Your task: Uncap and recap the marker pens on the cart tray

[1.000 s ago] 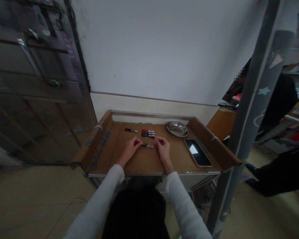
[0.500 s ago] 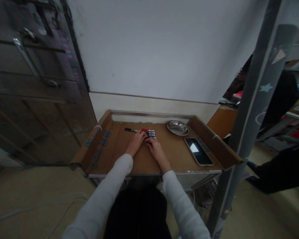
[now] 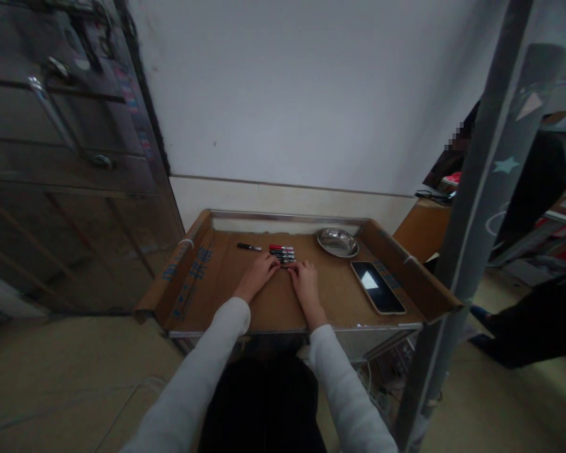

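My left hand (image 3: 262,273) and my right hand (image 3: 304,280) face each other over the cardboard-lined table. Their closed fingertips hold a dark pen (image 3: 285,265) between them, one hand at each end. Just beyond it lies a row of several pens, a red pen (image 3: 281,247) farthest back and black pens (image 3: 283,255) in front of it. Apart from the row, a single black pen (image 3: 249,246) rests to the left.
A round metal dish (image 3: 338,243) sits at the back right of the table (image 3: 207,283). Nearer lies a phone (image 3: 378,287). A grey post (image 3: 471,189) stands at the right, a person's dark-clothed leg (image 3: 538,321) beyond it. A metal door (image 3: 66,220) is at the left.
Both hands have moved slightly toward me and apart, uncovering more of the pen row. The pen between my fingertips now shows across the gap.
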`<state>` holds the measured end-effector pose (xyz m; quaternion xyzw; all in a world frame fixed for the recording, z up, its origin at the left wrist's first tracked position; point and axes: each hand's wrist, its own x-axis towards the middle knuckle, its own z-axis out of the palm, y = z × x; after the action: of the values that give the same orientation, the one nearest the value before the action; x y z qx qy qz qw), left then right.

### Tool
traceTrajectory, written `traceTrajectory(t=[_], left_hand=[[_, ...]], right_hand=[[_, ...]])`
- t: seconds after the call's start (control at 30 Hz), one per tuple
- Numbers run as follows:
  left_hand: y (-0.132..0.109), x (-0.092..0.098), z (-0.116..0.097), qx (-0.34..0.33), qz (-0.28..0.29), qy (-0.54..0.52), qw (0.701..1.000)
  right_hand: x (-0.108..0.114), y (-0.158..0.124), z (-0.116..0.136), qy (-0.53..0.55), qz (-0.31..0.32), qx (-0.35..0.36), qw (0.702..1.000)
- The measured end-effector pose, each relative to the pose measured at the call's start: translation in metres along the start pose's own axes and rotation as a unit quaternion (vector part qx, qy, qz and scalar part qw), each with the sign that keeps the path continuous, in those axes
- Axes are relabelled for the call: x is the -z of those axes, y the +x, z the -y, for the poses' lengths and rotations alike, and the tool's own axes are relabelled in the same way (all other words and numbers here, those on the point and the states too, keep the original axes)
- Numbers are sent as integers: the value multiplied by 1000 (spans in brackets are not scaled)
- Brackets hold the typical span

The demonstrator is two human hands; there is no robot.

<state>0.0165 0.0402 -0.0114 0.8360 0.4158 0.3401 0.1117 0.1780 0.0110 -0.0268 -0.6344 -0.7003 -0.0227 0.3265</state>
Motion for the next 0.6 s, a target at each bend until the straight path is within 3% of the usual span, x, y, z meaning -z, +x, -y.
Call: traceTrajectory(t=[0.2,0.37,0.53,0.6], left_hand=[[9,-7,5,26,-16,69,997],[10,-4,4,39,-46,78,995],[11,5,10,166,-154,161,961],[9,9,20,215,-172,198,941]], right_hand=[[-1,13,5,-35,-1,-20,999],[0,12,1,-3,-11,-30,999],[1,5,-6,108,-49,-65,991],[0,4,-8,149,-59,-74,984]])
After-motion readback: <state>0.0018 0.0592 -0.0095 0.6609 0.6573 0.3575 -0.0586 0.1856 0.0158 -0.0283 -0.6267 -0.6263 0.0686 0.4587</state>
